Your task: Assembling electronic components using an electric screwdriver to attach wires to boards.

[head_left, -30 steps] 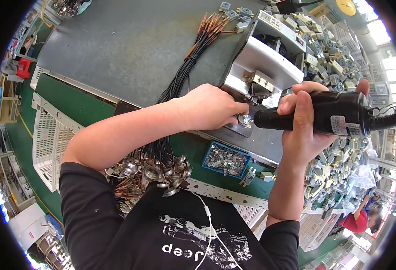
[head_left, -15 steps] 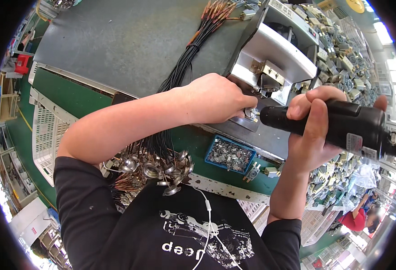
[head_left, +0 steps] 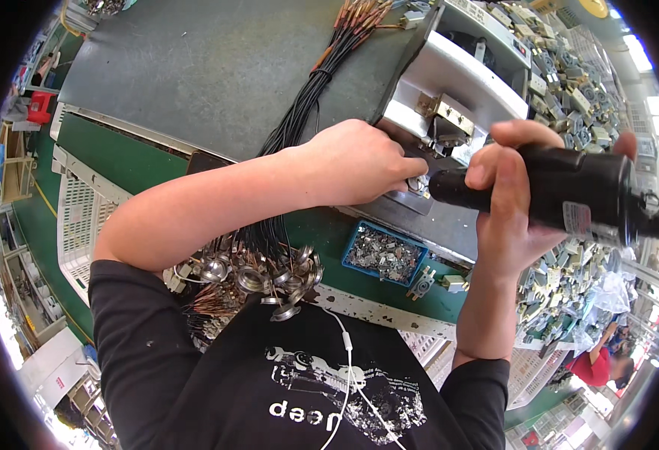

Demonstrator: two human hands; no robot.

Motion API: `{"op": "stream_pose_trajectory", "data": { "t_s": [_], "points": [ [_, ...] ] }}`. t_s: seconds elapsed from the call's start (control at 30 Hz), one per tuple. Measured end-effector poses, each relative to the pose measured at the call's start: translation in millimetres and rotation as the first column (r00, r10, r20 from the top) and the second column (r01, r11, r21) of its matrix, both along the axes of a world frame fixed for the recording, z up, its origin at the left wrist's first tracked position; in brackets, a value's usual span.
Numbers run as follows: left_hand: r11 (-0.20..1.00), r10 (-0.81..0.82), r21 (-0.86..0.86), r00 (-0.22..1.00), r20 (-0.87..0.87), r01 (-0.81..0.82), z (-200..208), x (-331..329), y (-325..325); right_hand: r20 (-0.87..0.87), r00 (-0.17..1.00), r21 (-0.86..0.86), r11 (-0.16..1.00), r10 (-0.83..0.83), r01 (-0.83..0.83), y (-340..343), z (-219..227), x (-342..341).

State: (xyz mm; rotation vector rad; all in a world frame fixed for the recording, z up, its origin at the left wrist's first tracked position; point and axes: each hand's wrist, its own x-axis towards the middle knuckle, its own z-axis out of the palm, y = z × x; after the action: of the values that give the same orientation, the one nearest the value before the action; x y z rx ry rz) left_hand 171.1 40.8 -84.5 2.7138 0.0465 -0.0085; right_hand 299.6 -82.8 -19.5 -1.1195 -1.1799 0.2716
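My left hand (head_left: 363, 166) reaches across the bench with its fingers closed on a small metal piece (head_left: 419, 185), mostly covered by the fingertips. In my right hand (head_left: 511, 191) is a black electric screwdriver (head_left: 588, 195), lying nearly level with its nose towards the left. That nose is right at the small piece; whether the bit touches it I cannot tell. Just beyond my left hand stands a silver metal machine (head_left: 449, 71) with a small clamp-like block (head_left: 452, 120) on its front. A bundle of black cables (head_left: 299, 112) runs beneath my left forearm.
A blue tray (head_left: 350, 251) of small metal bits sits near the front edge, with a grey plug-like part (head_left: 422, 283) beside it. Round metal cups (head_left: 251, 280) hang at the cables' near end. Many plug parts (head_left: 581, 105) are heaped on the right. Another person (head_left: 590, 367) is farther off.
My right hand and the screwdriver have shifted a little left and upward, nearer the small piece. My left hand stays almost where it was.
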Motion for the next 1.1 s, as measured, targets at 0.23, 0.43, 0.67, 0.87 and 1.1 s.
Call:
{"op": "stream_pose_trajectory", "data": {
  "t_s": [0.23, 0.43, 0.67, 0.87, 1.1],
  "points": [
    [0.964, -0.047, 0.262, 0.933, 0.356, -0.051, 5, -1, -20, -0.186, 0.975, 0.063, 0.992, 0.124, -0.114, -31, 22, 33],
    [0.852, -0.443, 0.256, 0.889, -0.115, 0.457, -21, -21, -60, -0.129, 0.979, 0.031, 0.986, -0.157, 0.162, -21, 34, 20],
    [0.887, -0.460, 0.043, 0.888, -0.020, 0.460, -22, -20, -50, -0.114, 0.969, 0.175, 0.956, -0.217, 0.235, 18, 46, 14],
    [0.897, -0.421, -0.136, 0.906, 0.031, 0.421, -15, -17, -44, -0.043, 0.989, 0.270, 0.951, -0.143, 0.150, 22, 33, 17],
    [0.899, -0.392, -0.223, 0.920, -0.026, 0.377, -13, -14, -46, -0.073, 0.990, 0.258, 0.956, -0.124, 0.139, 28, 30, 14]
  ]
}}
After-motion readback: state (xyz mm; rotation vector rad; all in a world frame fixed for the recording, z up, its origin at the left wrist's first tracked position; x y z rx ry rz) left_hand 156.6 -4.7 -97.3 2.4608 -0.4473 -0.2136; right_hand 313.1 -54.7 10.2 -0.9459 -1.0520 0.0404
